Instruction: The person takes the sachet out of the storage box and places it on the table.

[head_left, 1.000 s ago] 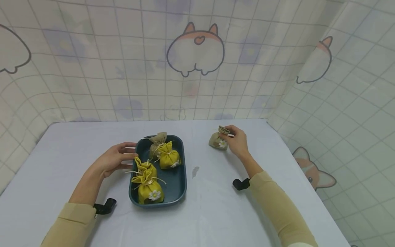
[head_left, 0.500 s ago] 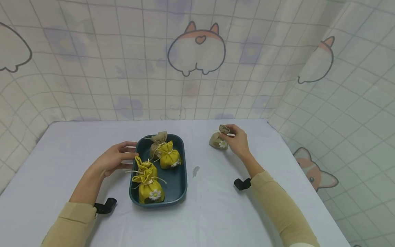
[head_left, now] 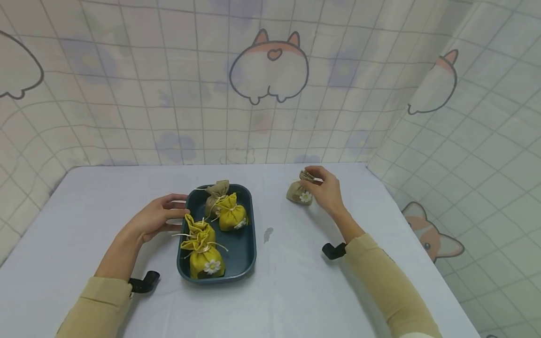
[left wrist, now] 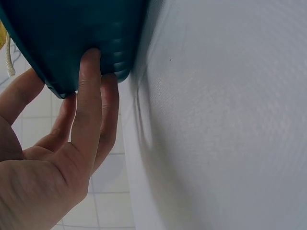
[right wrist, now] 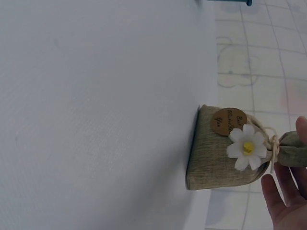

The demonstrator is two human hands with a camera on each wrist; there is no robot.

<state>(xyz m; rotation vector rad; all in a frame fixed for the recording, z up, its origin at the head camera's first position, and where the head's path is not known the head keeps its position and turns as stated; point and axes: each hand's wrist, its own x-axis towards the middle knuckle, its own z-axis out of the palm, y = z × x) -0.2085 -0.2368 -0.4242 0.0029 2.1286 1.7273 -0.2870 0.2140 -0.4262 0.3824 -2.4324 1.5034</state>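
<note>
In the head view my left hand (head_left: 158,216) rests at the left side of a dark teal tray (head_left: 236,267), its fingers fairly straight. The left wrist view shows fingertips (left wrist: 89,60) against the tray's outer wall. Yellow cloth pouches (head_left: 207,263) tied with cord lie in the tray, with one beige pouch (head_left: 217,192) at its back. My right hand (head_left: 327,190) pinches the gathered neck of another beige drawstring pouch (right wrist: 216,163). That pouch stands upright on the table and bears a white daisy (right wrist: 247,147) and a round brown tag (right wrist: 228,121).
A white cloth covers the table (head_left: 287,281). Behind it hangs a tile-patterned curtain (head_left: 190,94) with cartoon animals. Black wrist cameras (head_left: 144,282) sit by both sleeves. A small grey mark (head_left: 268,234) shows on the cloth right of the tray.
My right hand has shifted slightly to the right, its fingers a little differently placed around the pouch's neck. That pouch stays in place, and so do the left hand and tray.
</note>
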